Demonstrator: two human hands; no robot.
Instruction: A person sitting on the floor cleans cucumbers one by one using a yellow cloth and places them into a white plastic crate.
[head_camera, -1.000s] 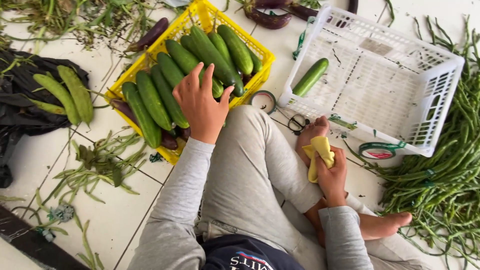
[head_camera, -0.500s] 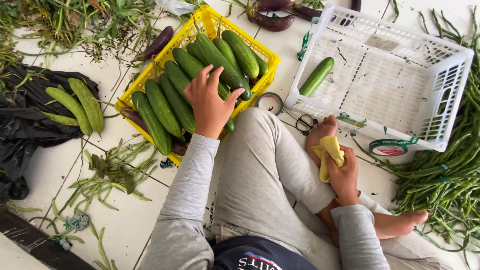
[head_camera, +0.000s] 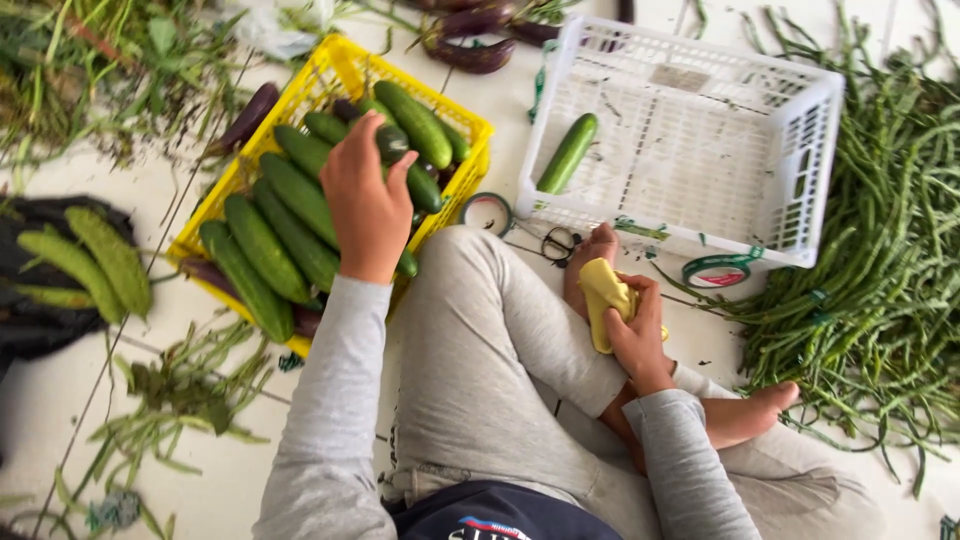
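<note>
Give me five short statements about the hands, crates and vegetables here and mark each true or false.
1. The left hand rests on green cucumbers in the yellow plastic crate. True.
2. The right hand holds a pair of scissors. False: it holds a yellow cloth.
3. The white plastic crate holds one green cucumber. True.
4. Long green beans lie piled inside the white crate. False: they lie on the floor beside it.
5. Dark purple eggplants lie beyond the crates. True.
</note>
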